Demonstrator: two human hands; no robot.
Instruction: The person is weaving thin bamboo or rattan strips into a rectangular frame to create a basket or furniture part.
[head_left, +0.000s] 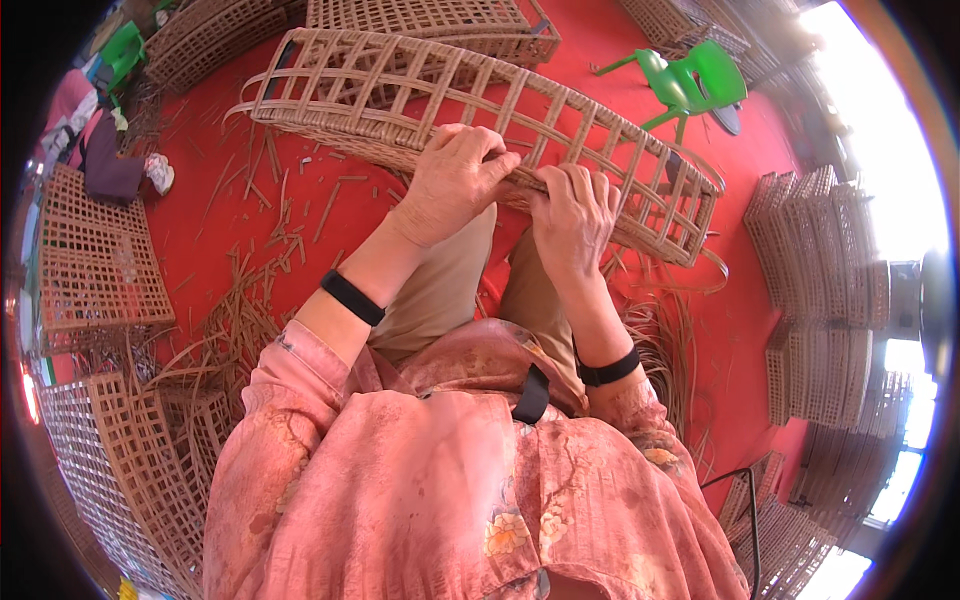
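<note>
A long, shallow lattice basket (375,142) of brown woven strips lies tilted across the space in front of my knees. Its near edge has a tight weave, while the side beyond shows wide square openings. My left hand (448,185) is closed on the near edge around the middle, thumb and forefinger pinching there. Just to its right, my right hand (575,222) has its fingers curled over the same edge. Loose strip ends stick out at both ends of the basket. What lies under my fingertips is hidden.
Cut strips (285,225) litter the red floor (740,350), with a heap of long strips (225,335) at left. A green chair (695,80) stands far right. Stacked lattice panels (815,240) line the right; more baskets (100,260) stand left. Another person's leg (115,165) shows far left.
</note>
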